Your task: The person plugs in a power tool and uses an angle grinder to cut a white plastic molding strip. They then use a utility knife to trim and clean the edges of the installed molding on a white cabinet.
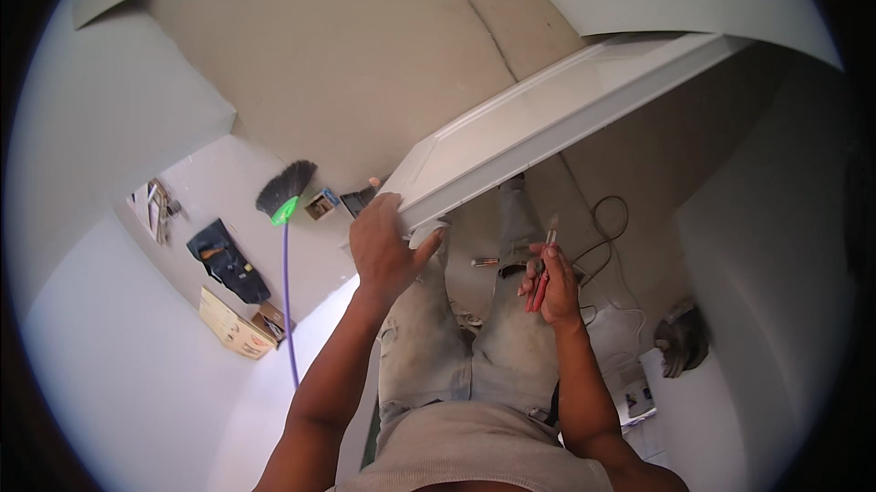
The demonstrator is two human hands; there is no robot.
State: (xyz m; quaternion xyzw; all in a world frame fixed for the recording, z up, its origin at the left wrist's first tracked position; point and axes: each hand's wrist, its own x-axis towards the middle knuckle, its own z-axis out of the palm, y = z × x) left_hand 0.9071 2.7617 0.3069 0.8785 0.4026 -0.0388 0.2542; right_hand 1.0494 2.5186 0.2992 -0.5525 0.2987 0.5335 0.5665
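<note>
Overhead, head view: a white panel (547, 113) runs slantwise above the floor (292, 63), near end in front of the person, far end close to a pale wall. Left hand (379, 241) gripping the panel's near left corner, fingers curled over it, thumb spread along the near side. Right hand (553, 282) below the panel's long near edge, apart from it; fingers closed round red-handled pliers (540, 291) and a slim, pale-shafted tool (551, 236). Beyond the panel's left end, a small blue-sided box (321, 203) and a broom (286, 209), black bristles, green base, purple stick. Farther left, a black pouch (228, 259); nearer, a cream carton (235, 323) with printed marks on its face, too small to read. Any lettering on the blue-sided box likewise illegible. Between the person's legs, a small orange-and-dark item (484, 262); right of the right hand, a looped cable (613, 218).
</note>
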